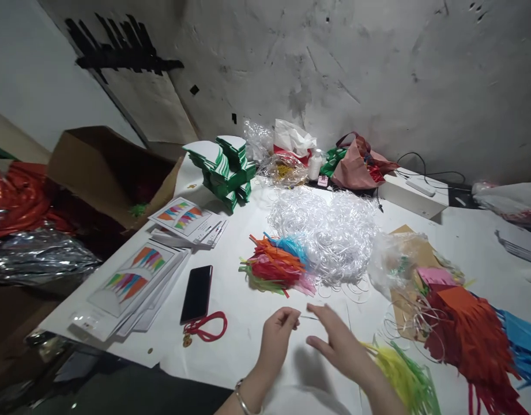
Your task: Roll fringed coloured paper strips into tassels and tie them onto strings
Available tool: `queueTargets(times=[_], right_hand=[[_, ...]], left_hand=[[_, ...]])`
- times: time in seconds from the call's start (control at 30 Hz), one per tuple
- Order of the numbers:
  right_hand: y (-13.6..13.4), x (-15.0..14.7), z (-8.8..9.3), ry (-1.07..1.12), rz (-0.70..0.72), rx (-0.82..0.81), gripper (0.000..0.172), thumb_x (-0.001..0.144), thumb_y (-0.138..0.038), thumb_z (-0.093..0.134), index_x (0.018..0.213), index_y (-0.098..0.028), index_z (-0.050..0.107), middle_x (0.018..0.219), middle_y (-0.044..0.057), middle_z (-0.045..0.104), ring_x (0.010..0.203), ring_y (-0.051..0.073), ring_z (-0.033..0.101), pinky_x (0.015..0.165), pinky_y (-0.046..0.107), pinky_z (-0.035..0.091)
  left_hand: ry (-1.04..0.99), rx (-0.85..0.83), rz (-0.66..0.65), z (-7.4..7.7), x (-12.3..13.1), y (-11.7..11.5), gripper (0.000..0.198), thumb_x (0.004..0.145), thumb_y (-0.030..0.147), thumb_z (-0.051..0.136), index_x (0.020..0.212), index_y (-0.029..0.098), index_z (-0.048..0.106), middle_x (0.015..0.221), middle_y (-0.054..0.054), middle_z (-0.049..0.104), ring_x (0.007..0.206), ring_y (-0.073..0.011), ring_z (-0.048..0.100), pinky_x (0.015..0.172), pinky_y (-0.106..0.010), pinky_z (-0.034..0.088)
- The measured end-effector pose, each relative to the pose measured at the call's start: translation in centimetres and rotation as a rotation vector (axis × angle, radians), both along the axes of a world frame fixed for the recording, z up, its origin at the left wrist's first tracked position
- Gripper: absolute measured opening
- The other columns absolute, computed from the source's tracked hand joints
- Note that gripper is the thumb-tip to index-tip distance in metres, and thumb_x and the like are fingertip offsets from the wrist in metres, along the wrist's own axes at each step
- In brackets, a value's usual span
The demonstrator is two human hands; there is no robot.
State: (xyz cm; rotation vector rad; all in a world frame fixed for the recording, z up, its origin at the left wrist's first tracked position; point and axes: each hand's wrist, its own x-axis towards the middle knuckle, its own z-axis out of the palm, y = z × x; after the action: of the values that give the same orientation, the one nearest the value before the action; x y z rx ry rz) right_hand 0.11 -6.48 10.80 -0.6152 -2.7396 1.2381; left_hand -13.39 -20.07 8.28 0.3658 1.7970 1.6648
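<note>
My left hand (277,337), with a bracelet at the wrist, is closed in a pinch above the white tabletop. A short thin strand (309,317) sticks out from its fingertips towards the right; its kind is too small to tell. Close by, my right hand (336,341) is held with thumb and fingers apart, nothing in it. Beyond both hands lies a bundle of colored paper tassels (276,264) in orange, red, blue, green and pink. A large tangle of white string (330,233) sits behind it. Yellow-green tassels (401,372) lie beside my right forearm.
Printed card packs (133,282) and a phone (196,294) with a red strap (215,327) lie left. Green-white folded pieces (225,170) stand behind. Red tassels (468,334) and a plastic bag (392,259) are right. A white box (414,193) stands near the wall.
</note>
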Motion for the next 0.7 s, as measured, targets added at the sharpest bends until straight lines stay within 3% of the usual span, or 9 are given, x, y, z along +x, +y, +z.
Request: queueTargets(times=[0.03, 0.13, 0.23, 0.3, 0.4, 0.47, 0.53, 0.6, 0.7], right_hand=[[-1.2, -1.8, -0.3, 0.013, 0.010, -0.091, 0.032, 0.092, -0.040, 0.047, 0.115, -0.022, 0.060, 0.109, 0.007, 0.066, 0.101, 0.023, 0.059, 0.086, 0.032, 0.044], [-2.8, -4.8, -1.7, 0.021, -0.112, -0.230, 0.042, 0.097, -0.044, 0.032, 0.079, -0.020, 0.062, 0.070, 0.002, 0.061, 0.068, 0.017, 0.056, 0.064, 0.026, 0.041], [-2.2, -5.1, -3.2, 0.001, -0.212, -0.258, 0.045, 0.095, -0.051, 0.034, 0.073, -0.019, 0.058, 0.060, -0.002, 0.050, 0.060, 0.015, 0.047, 0.059, 0.025, 0.035], [-1.8, -4.9, -3.8, -0.024, -0.237, -0.273, 0.046, 0.094, -0.053, 0.035, 0.073, -0.019, 0.057, 0.058, -0.003, 0.046, 0.058, 0.015, 0.044, 0.057, 0.025, 0.032], [-1.8, -4.6, -4.4, -0.040, -0.265, -0.286, 0.046, 0.094, -0.053, 0.036, 0.072, -0.019, 0.057, 0.057, -0.003, 0.045, 0.057, 0.015, 0.042, 0.057, 0.025, 0.031], [-2.1, -4.4, -4.8, -0.047, -0.269, -0.289, 0.045, 0.094, -0.053, 0.036, 0.072, -0.019, 0.057, 0.058, -0.002, 0.048, 0.058, 0.015, 0.044, 0.057, 0.024, 0.032], [-2.4, -4.1, -5.1, -0.065, -0.265, -0.293, 0.045, 0.094, -0.053, 0.036, 0.072, -0.020, 0.056, 0.060, -0.002, 0.051, 0.059, 0.016, 0.046, 0.058, 0.025, 0.033], [-2.6, -3.7, -5.3, -0.090, -0.261, -0.299, 0.045, 0.094, -0.053, 0.035, 0.072, -0.020, 0.056, 0.062, -0.001, 0.054, 0.061, 0.016, 0.048, 0.060, 0.025, 0.035], [-2.9, -3.2, -5.4, -0.119, -0.260, -0.298, 0.047, 0.094, -0.055, 0.034, 0.073, -0.020, 0.056, 0.064, 0.000, 0.056, 0.063, 0.017, 0.050, 0.062, 0.025, 0.036]], left_hand=[[0.011, 0.021, -0.032, -0.3, -0.3, 0.4, 0.033, 0.079, 0.049, 0.061, 0.069, 0.017, 0.065, 0.062, 0.000, 0.060, 0.064, -0.0158, 0.055, 0.065, -0.027, 0.047], [0.141, 0.003, -0.018, -1.7, -3.5, 1.2, 0.034, 0.083, 0.048, 0.056, 0.085, 0.017, 0.068, 0.077, -0.004, 0.065, 0.068, -0.0164, 0.057, 0.066, -0.029, 0.048], [0.346, -0.118, 0.065, -3.3, -8.7, 1.9, 0.043, 0.085, 0.044, 0.054, 0.120, 0.020, 0.058, 0.115, -0.011, 0.060, 0.080, -0.0173, 0.059, 0.075, -0.033, 0.050], [0.469, -0.237, 0.044, -4.3, -11.5, 2.1, 0.051, 0.082, 0.039, 0.057, 0.130, 0.021, 0.050, 0.129, -0.012, 0.052, 0.092, -0.0201, 0.060, 0.081, -0.035, 0.048], [0.592, -0.451, -0.126, -5.8, -13.1, 1.4, 0.035, 0.082, 0.038, 0.057, 0.111, 0.018, 0.062, 0.115, -0.011, 0.062, 0.103, -0.0247, 0.058, 0.085, -0.035, 0.045], [0.568, -0.596, -0.234, -6.6, -12.8, 0.2, 0.029, 0.084, 0.042, 0.054, 0.083, 0.017, 0.068, 0.088, -0.010, 0.068, 0.089, -0.0249, 0.063, 0.078, -0.033, 0.044], [0.500, -0.678, -0.280, -7.0, -12.4, -1.2, 0.036, 0.085, 0.045, 0.051, 0.066, 0.018, 0.066, 0.068, -0.007, 0.067, 0.072, -0.0226, 0.064, 0.069, -0.030, 0.043], [0.458, -0.690, -0.253, -6.9, -12.8, -2.2, 0.037, 0.087, 0.043, 0.046, 0.068, 0.019, 0.067, 0.067, -0.006, 0.069, 0.068, -0.0208, 0.064, 0.066, -0.027, 0.043], [0.460, -0.720, -0.129, -6.2, -15.5, -2.0, 0.040, 0.092, 0.042, 0.034, 0.089, 0.020, 0.068, 0.089, -0.007, 0.074, 0.083, -0.0203, 0.066, 0.072, -0.026, 0.044]])
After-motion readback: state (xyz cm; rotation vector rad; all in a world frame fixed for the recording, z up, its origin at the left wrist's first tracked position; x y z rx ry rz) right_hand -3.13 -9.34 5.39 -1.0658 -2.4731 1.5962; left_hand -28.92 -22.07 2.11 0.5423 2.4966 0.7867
